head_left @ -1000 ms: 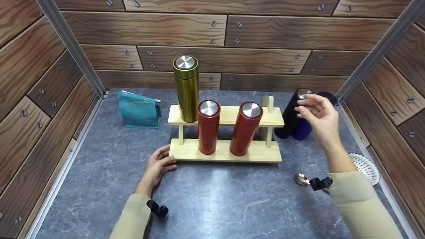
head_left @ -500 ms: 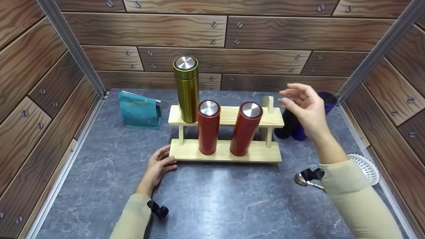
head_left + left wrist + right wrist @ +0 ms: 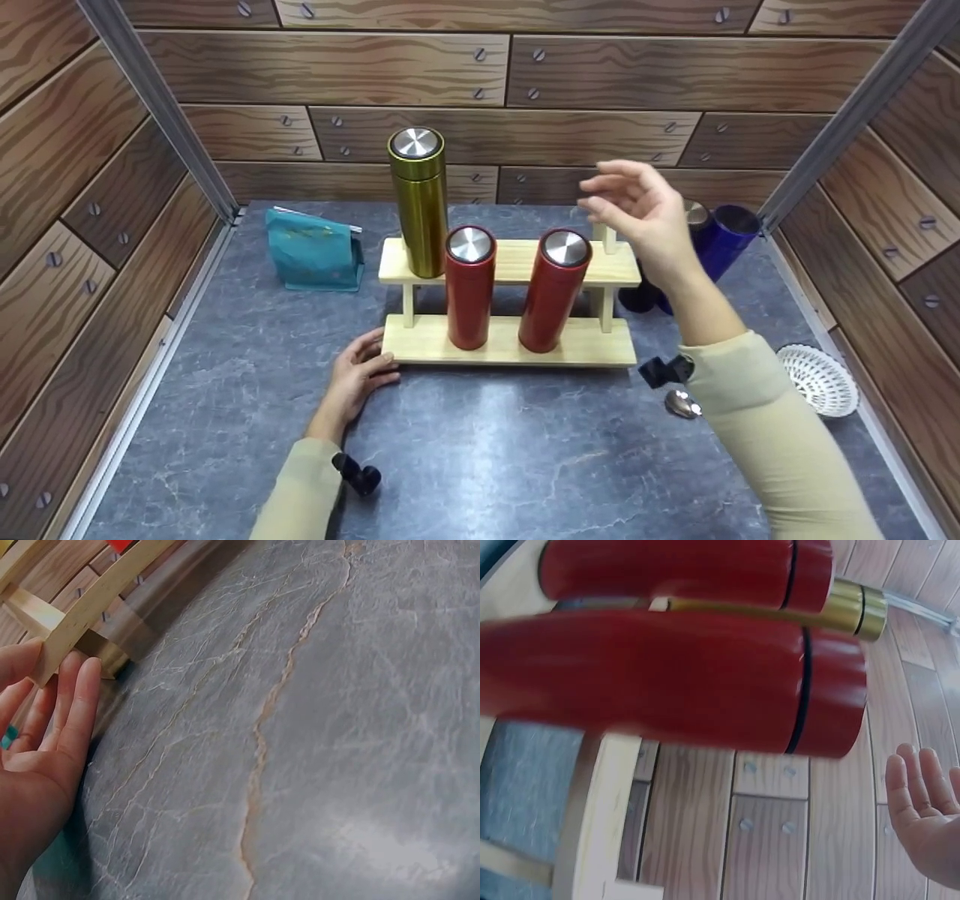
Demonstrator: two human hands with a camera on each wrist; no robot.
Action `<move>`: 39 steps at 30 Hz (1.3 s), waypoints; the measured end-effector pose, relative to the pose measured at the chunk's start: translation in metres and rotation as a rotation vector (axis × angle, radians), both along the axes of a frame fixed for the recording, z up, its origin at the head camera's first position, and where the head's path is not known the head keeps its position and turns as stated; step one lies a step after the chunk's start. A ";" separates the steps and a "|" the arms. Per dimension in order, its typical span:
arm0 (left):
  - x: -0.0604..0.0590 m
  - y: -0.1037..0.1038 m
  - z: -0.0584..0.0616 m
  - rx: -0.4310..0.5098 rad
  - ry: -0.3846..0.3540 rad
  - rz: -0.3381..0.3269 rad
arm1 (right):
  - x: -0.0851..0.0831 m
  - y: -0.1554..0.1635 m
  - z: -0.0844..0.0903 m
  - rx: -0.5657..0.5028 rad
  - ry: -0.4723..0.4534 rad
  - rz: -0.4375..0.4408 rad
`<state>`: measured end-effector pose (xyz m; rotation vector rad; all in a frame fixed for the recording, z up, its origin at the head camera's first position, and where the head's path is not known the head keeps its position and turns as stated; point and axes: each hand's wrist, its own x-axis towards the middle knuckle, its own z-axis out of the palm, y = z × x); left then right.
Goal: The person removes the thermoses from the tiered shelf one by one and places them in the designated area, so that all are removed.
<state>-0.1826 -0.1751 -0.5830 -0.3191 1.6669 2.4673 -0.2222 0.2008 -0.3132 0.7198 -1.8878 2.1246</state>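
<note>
My left hand (image 3: pixel 355 379) holds the left end of the lower board of a two-tier wooden rack (image 3: pixel 420 341); in the left wrist view the thumb lies on one side of the board's corner and the fingers on the other. My right hand (image 3: pixel 646 225) is in the air over the rack's right end, its fingers loosely bent and holding nothing. Two red thermos flasks, a left one (image 3: pixel 470 300) and a right one (image 3: pixel 553 300), stand on the lower board, the right one looking slightly tilted. A gold thermos flask (image 3: pixel 421 217) stands on the upper board's left part.
Behind the right forearm are a black flask (image 3: pixel 637 298), partly hidden, and a blue cup (image 3: pixel 724 244). A white woven basket (image 3: pixel 817 382) and a spoon (image 3: pixel 682 403) lie at the right. A teal pouch (image 3: pixel 315 251) stands at the left. Wood-patterned walls enclose the grey table.
My right hand has moved left and away from in front of the black flask and blue cup to above the rack's right end. The left hand and the flasks on the rack have stayed put.
</note>
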 end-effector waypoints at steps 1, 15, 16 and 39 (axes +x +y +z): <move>0.000 0.000 0.000 0.001 -0.002 -0.001 | -0.001 -0.004 0.002 0.005 -0.001 0.007; 0.001 0.000 0.000 0.006 0.005 0.014 | -0.010 -0.055 0.017 0.078 -0.021 0.041; 0.001 0.000 0.000 0.004 0.005 0.017 | -0.010 -0.059 0.017 0.089 -0.022 0.045; 0.000 0.002 0.000 0.008 -0.012 0.013 | -0.052 -0.112 0.018 0.144 -0.229 0.082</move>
